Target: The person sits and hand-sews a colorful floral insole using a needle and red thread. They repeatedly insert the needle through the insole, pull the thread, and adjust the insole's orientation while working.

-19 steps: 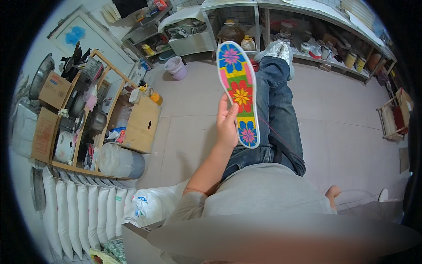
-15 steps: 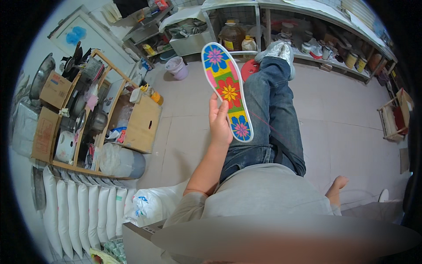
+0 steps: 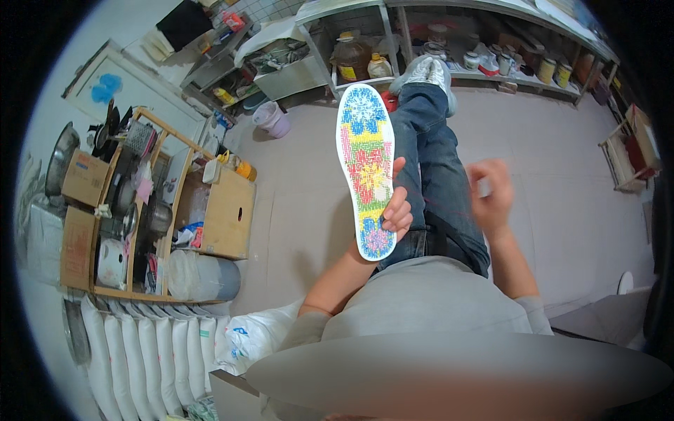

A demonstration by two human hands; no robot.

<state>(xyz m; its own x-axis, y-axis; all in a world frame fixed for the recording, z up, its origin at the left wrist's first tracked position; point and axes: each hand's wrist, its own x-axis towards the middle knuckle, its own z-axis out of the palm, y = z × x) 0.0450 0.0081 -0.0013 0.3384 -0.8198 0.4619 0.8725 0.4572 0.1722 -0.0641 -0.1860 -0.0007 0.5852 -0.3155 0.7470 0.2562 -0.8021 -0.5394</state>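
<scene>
With hands apart, clasping a flower-patterned insole (image 3: 366,168) by its lower right edge in the left hand (image 3: 399,210); holding the right hand (image 3: 491,193) off to the insole's right, too blurred to tell if closed.

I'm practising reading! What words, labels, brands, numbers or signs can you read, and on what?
None can be read clearly.
Upper cardboard box: print too small.
Lower cardboard box: reddish print, blurred.
Lying white sack: blue marks, too blurred.
Big jug: yellow label, too small.
Insole: stitched colours, no letters visible.
</scene>
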